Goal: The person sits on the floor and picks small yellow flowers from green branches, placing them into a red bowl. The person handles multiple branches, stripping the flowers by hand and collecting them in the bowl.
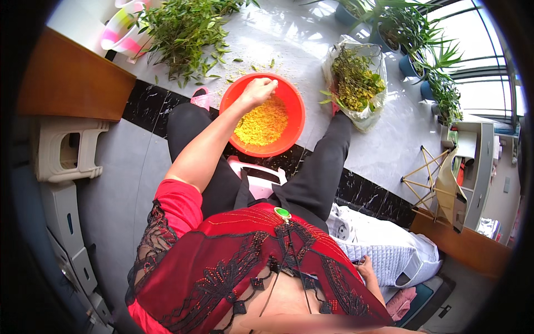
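My left hand (260, 89) is over the far part of an orange-red plastic basin (298, 137), its fingers curled and pinched together; no held thing can be made out. Small yellow petals or blossoms (263, 125) lie heaped in the basin between my legs. My right hand (366, 268) rests low at my right side, by a white quilted fabric item (379, 254); a small dark thing shows at its fingers, and its grip is unclear. Near my right foot stands a clear plastic bag (377, 112) of cut twigs with yellow blossoms (354, 83).
A pile of leafy green branches (183, 37) lies beyond the basin to the left, near a multicoloured bucket (125, 37). Loose leaves and yellow bits dot the floor. Potted plants (409, 67) line the windows. A plastic stool (69, 150) is at left, a folding stool (442, 179) at right.
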A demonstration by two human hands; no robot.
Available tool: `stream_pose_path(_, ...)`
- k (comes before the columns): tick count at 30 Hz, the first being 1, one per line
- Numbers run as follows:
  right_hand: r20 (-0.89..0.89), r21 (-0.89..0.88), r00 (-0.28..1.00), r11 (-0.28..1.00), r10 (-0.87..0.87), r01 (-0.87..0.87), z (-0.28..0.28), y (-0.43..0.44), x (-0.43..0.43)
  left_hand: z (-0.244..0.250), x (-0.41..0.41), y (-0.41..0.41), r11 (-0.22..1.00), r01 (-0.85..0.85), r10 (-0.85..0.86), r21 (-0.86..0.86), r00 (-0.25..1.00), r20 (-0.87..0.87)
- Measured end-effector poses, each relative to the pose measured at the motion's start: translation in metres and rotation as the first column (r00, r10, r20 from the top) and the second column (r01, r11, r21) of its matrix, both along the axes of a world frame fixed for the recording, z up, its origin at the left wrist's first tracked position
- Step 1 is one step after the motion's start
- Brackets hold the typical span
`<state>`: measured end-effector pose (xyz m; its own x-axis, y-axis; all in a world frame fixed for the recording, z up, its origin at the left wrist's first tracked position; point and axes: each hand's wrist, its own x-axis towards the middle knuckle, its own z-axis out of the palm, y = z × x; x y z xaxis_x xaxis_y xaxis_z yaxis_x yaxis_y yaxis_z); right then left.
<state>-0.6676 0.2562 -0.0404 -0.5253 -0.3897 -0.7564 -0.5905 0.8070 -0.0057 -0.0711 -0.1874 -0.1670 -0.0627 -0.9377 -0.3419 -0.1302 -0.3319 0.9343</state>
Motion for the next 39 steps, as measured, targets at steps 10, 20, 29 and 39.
stream_pose_path(10, 0.0, 0.158, 0.995, 0.983, 0.095, -0.094, 0.004, -0.023, 0.004, 0.01, 0.0, -0.022, 0.986, 0.147, -0.137, 0.084, 0.984, -0.114)
stream_pose_path(20, -0.085, 0.286, 0.839, 0.82, 0.537, -0.496, -0.022, -0.126, -0.043, -0.031, 0.013, -0.053, 0.973, 0.206, -0.22, 0.108, 0.967, 0.132)
stream_pose_path(29, -0.176, -0.494, 0.711, 0.564, 0.68, -0.662, -0.103, -0.394, 0.089, -0.026, 0.003, -0.055, 0.957, 0.288, -0.287, 0.036, 0.921, 0.264)
stream_pose_path(39, -0.133, -0.508, 0.669, 0.529, 0.731, -0.68, -0.206, -0.558, 0.217, -0.013, -0.002, -0.058, 0.94, 0.328, -0.341, 0.095, 0.895, 0.288)
